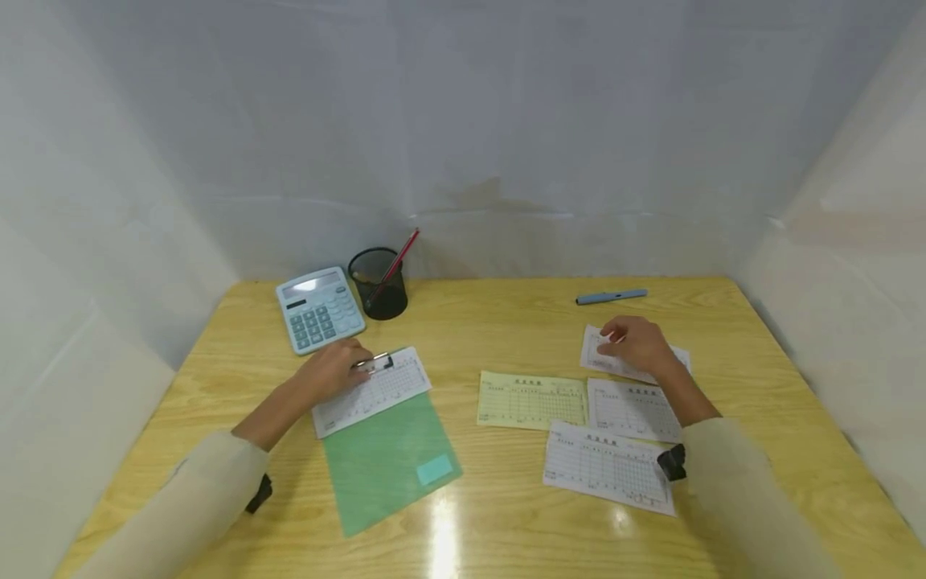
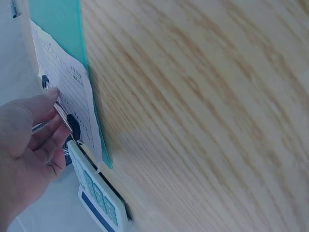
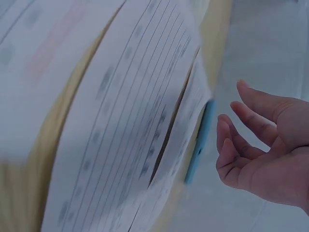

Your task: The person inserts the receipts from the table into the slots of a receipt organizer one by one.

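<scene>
My left hand (image 1: 333,372) pinches the metal clip (image 2: 66,119) of a green clipboard (image 1: 383,466), thumb on top and fingers below. A white printed form (image 1: 387,394) lies across the clipboard's upper part, by the clip. My right hand (image 1: 638,346) is over another white form (image 1: 593,354) at the far right. In the right wrist view that hand (image 3: 270,145) has loosely bent fingers with nothing between them, apart from the paper. Nearby lie a yellow form (image 1: 531,400), a white form (image 1: 625,408) and a nearer white form (image 1: 604,466).
A light blue calculator (image 1: 318,310) lies at the back left. Beside it stands a black mesh pen cup (image 1: 383,297) holding a red pencil (image 1: 398,259). Behind the forms is a blue pen (image 1: 612,297). Pale sheeting (image 1: 470,145) encloses the wooden table (image 1: 506,523).
</scene>
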{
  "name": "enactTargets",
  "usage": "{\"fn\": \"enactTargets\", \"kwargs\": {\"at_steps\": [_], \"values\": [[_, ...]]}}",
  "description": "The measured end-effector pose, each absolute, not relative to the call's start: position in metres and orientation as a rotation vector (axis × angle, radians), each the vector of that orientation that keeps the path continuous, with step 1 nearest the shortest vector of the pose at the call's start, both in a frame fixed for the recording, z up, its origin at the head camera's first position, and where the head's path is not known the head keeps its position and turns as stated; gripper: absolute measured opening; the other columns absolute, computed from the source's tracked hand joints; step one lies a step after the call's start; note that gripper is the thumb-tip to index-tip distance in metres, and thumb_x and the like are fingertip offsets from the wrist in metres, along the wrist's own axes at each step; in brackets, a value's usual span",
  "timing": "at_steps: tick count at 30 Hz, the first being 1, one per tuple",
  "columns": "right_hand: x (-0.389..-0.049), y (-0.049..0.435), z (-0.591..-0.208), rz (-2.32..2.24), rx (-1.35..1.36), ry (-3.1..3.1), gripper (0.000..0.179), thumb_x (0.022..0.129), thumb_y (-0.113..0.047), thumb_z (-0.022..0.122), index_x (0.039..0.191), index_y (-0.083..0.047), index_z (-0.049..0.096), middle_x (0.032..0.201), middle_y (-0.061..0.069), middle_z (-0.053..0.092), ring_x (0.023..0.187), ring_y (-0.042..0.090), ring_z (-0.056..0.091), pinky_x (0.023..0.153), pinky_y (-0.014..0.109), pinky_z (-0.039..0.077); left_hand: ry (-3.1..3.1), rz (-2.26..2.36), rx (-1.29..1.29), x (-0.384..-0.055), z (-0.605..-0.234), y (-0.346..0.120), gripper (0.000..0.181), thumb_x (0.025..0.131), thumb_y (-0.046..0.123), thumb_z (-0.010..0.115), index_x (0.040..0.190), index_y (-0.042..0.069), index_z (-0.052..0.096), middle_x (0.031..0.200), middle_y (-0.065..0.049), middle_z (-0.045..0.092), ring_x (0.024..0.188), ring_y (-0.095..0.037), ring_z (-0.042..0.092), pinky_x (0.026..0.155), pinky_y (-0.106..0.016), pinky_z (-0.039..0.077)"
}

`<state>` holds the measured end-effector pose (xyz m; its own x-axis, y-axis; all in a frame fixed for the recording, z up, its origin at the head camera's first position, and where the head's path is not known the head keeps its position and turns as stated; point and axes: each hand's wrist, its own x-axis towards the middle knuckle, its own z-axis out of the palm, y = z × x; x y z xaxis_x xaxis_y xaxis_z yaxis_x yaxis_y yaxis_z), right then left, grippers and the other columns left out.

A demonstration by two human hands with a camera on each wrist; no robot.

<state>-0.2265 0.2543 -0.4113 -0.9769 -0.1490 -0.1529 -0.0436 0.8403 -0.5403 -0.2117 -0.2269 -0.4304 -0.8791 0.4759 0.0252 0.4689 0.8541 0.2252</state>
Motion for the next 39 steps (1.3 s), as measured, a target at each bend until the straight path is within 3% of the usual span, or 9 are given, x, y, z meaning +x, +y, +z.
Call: {"fn": "enactTargets", "kwargs": {"at_steps": [14, 24, 34, 39], "values": [[-0.212, 0.325, -0.419, -0.644, 0.127, 2.821, 0.049, 0.087, -0.028, 0.065, 0.115, 0.009, 0.051, 0.113, 0.032, 0.054, 0.092, 0.039, 0.054, 0.073, 0.044, 0.046, 3.044, 0.362, 0.743, -0.211, -0.434, -0.227, 0.025, 0.083, 0.014, 0.072, 0.103, 0.001, 0.070, 0.098, -0.013, 0.068, 0.090, -0.027, 0.063, 0.078, -0.041, 0.052], [-0.213, 0.334, -0.425, -0.618, 0.255, 2.798, 0.054, 0.081, -0.033, 0.071, 0.107, 0.010, 0.050, 0.104, 0.028, 0.055, 0.085, 0.033, 0.050, 0.068, 0.036, 0.043, 3.029, 0.348, 0.731, -0.212, -0.432, -0.226, 0.026, 0.084, 0.015, 0.071, 0.105, 0.001, 0.069, 0.101, -0.013, 0.067, 0.092, -0.027, 0.063, 0.080, -0.042, 0.052], [-0.220, 0.334, -0.430, -0.591, 0.348, 2.801, 0.052, 0.081, -0.026, 0.071, 0.111, 0.010, 0.049, 0.111, 0.030, 0.053, 0.094, 0.038, 0.049, 0.077, 0.044, 0.044, 3.038, 0.295, 0.750, -0.214, -0.433, -0.223, 0.026, 0.084, 0.017, 0.071, 0.105, 0.002, 0.069, 0.098, -0.011, 0.067, 0.087, -0.024, 0.062, 0.077, -0.039, 0.051], [-0.225, 0.334, -0.429, -0.600, 0.354, 2.799, 0.051, 0.079, -0.026, 0.073, 0.107, 0.010, 0.050, 0.106, 0.027, 0.053, 0.094, 0.038, 0.047, 0.081, 0.046, 0.042, 3.042, 0.305, 0.721, -0.213, -0.434, -0.225, 0.025, 0.083, 0.016, 0.072, 0.104, 0.003, 0.069, 0.095, -0.010, 0.066, 0.083, -0.021, 0.061, 0.073, -0.036, 0.051]]}}
